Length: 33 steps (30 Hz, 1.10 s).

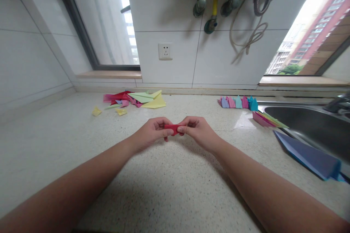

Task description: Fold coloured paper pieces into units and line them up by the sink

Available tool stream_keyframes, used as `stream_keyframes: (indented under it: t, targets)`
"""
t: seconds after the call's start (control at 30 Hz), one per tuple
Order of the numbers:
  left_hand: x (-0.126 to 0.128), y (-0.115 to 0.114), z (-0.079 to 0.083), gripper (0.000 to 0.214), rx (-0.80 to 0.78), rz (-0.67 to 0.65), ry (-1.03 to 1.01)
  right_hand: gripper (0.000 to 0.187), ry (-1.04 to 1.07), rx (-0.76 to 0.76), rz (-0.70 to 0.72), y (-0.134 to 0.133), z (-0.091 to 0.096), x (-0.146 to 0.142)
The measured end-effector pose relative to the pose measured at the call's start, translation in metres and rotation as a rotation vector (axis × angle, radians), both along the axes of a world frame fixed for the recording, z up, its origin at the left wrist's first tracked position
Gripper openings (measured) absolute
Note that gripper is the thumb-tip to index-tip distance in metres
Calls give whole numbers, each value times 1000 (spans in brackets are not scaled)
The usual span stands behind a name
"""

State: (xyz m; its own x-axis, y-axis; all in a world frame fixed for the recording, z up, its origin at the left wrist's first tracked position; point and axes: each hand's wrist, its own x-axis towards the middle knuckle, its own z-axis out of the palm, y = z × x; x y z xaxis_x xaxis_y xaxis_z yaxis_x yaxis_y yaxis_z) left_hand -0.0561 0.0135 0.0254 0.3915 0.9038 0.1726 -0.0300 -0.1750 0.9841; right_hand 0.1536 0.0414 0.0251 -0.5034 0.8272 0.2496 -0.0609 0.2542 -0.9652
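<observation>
A small piece of folded red paper (172, 127) is pinched between both hands, just above the speckled countertop (175, 182). My left hand (153, 131) grips its left end, with the thumb lying along the near side. On the right end, my right hand (198, 131) closes its thumb and fingers. The far side of the paper is hidden behind the fingertips, so its full shape cannot be made out.
Folded paper pieces, among them a pale green plane (140, 97), lie in a pile at the back left. Several small folded shapes (237, 102) stand in a row at the back right. Coloured paper (265, 119) and blue folded paper (308, 153) lie beside the sink (308, 120).
</observation>
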Motion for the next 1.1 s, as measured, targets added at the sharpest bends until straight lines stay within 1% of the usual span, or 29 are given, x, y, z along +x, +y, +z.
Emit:
stream_keyframes:
  t: [0.07,0.17,0.27,0.37,0.43,0.5,0.6,0.67,0.73,0.87,1.0,1.1]
  targets:
    - [3,-1,1,22,8,34,47,20,-22,25,-32,0,0,-1]
    - [4,-1,1,19,43,105,111,21,-9,16,-21,-1,0,-2]
    - [3,0,0,16,67,166,117,21,17,-8,8,0,-3,-3]
    - [2,1,-3,16,68,181,103,24,-19,11,33,2,-6,-1]
    - [1,1,-4,18,47,160,91,26,-54,31,61,2,-7,1]
    - [1,0,-4,22,-7,103,73,28,-94,30,118,2,-5,3]
    - [1,-1,-4,26,-89,30,27,30,-151,-20,221,-1,-2,5]
    - [2,-1,-4,27,-120,26,-7,31,-155,-68,277,-2,-1,6]
    - [2,-1,-3,27,-138,24,-27,32,-133,-80,315,-3,0,6]
    - [0,0,-3,26,-119,-6,3,35,-96,-26,335,-3,-1,7]
    - [-1,1,-4,26,-106,-31,-5,35,-53,-31,340,-2,-3,6]
    - [-3,3,-5,27,-105,-27,-4,35,-95,4,326,-2,1,8]
